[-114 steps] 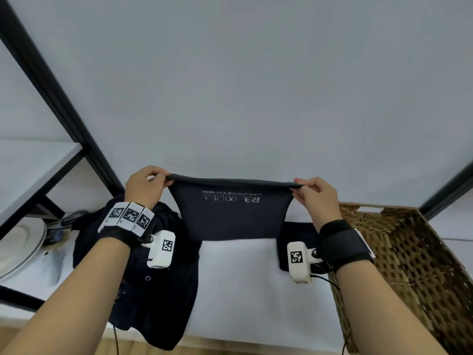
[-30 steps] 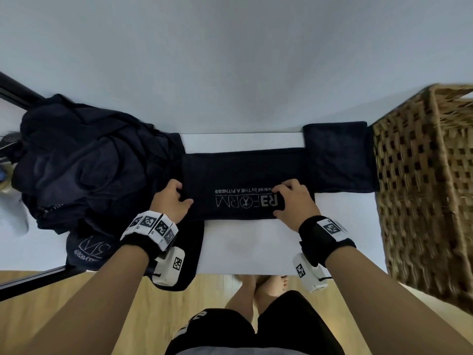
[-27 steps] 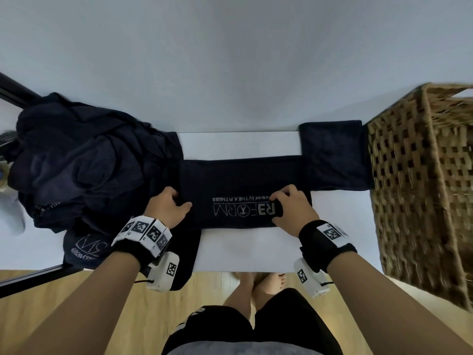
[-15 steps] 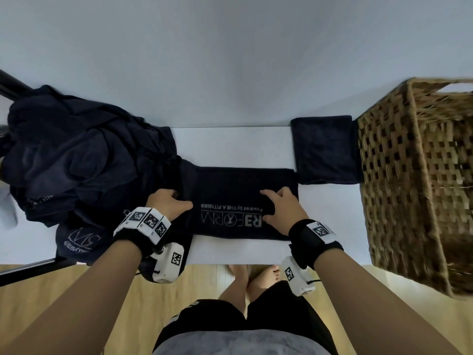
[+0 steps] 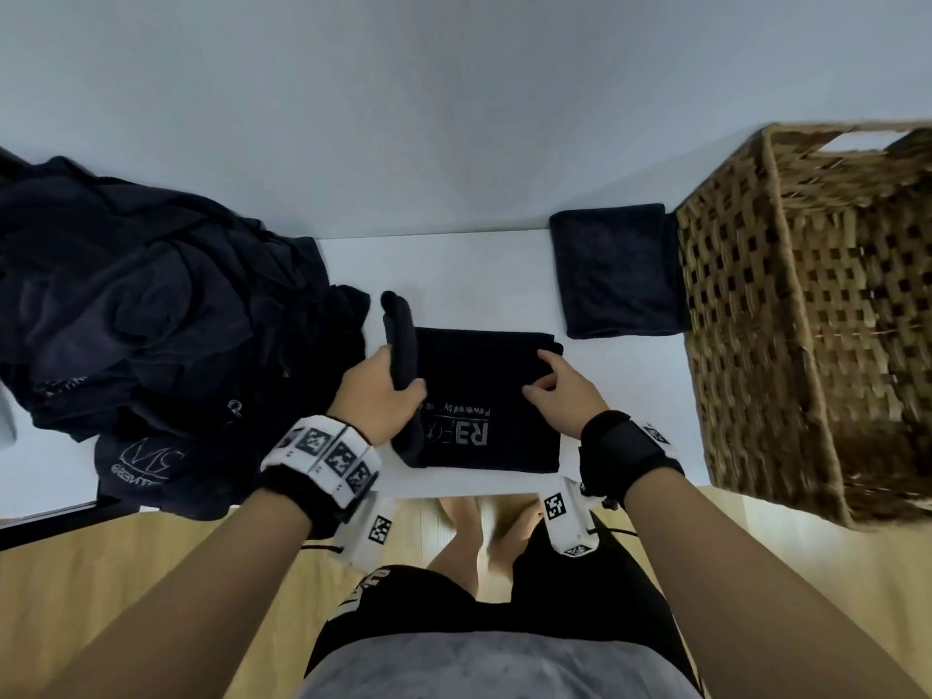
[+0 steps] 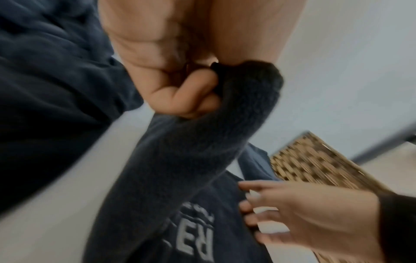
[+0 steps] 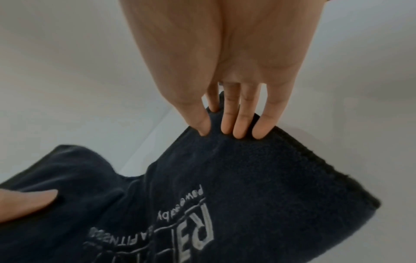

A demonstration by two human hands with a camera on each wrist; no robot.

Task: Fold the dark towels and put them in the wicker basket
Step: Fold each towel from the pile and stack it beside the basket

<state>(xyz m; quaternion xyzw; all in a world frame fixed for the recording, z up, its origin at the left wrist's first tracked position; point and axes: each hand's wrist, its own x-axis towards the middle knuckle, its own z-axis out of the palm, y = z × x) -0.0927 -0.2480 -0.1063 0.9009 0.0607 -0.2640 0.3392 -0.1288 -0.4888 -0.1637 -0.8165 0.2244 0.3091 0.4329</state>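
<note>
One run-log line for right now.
left hand: grips lifted towel end | right hand: fingers press logo towel | folded towel: beside wicker basket | stage: folding

Both forearms are bare, each wrist wrapped in a black band — the left one faced with white blocks printed with black square codes. Under each wrist hangs a small white camera unit with a square code and a thin black cable; the person wears black shorts with white lettering, feet bare.
</note>
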